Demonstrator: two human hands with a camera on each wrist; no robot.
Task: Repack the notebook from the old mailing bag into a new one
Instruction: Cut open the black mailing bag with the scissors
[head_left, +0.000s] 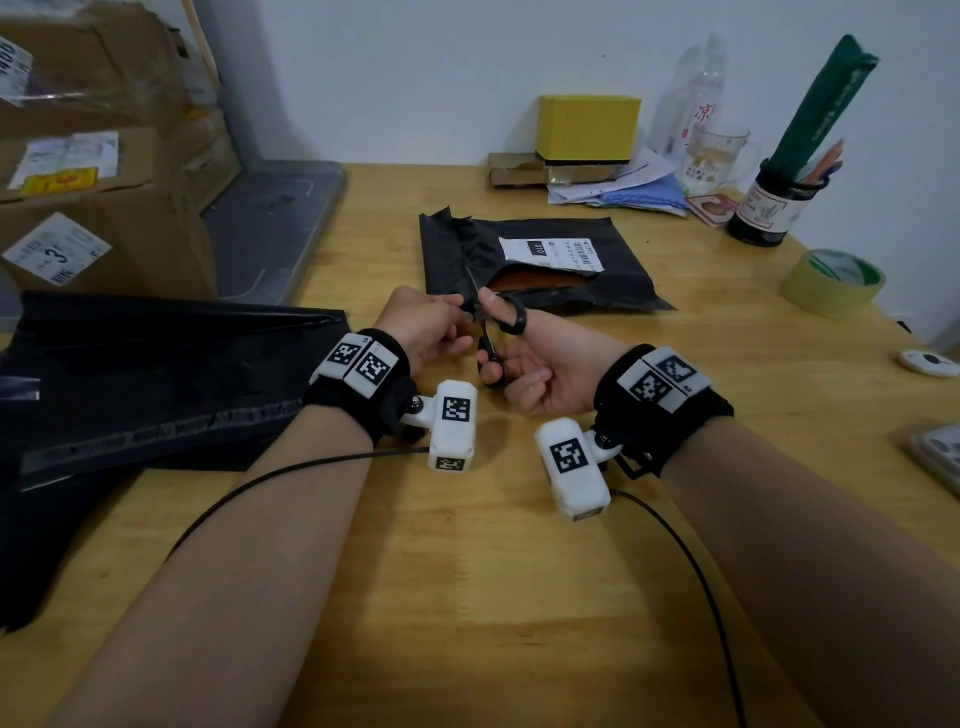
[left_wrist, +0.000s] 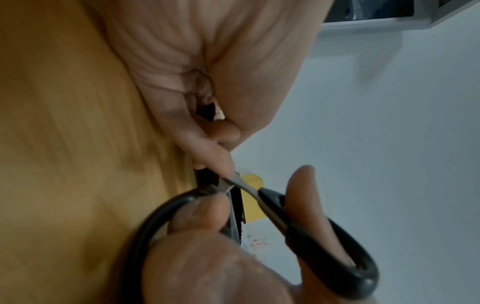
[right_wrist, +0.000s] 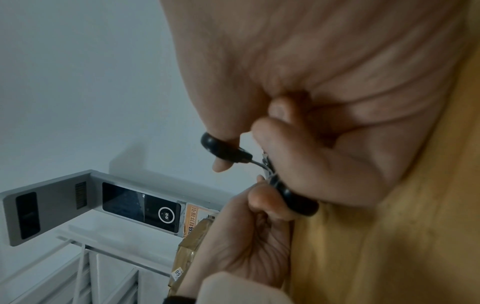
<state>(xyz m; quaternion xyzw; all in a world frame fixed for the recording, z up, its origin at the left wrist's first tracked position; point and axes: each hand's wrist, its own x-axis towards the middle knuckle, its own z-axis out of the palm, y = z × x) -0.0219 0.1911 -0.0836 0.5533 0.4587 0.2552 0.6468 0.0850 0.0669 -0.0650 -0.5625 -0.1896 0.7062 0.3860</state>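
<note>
over the table's (head_left: 467, 571) middle, the right hand (head_left: 540, 364) gripped black scissors (head_left: 496, 332), thumb through a loop; the left hand (head_left: 426, 325) pinched the old mailing bag's (head_left: 613, 291) cut edge.

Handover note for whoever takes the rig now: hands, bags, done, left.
Right hand: thumb and fingers through the black scissors, blades at the old mailing bag.
Left hand: pinches the bag's near edge beside the blades.
Old bag lies mid-table, label up, partly cut open; the brown notebook shows through the opening, still inside.
New bags lie flat at the left, untouched; tape roll at far right.
Left: finish the cut, pull the notebook out, put it in a new bag, seal.
</note>
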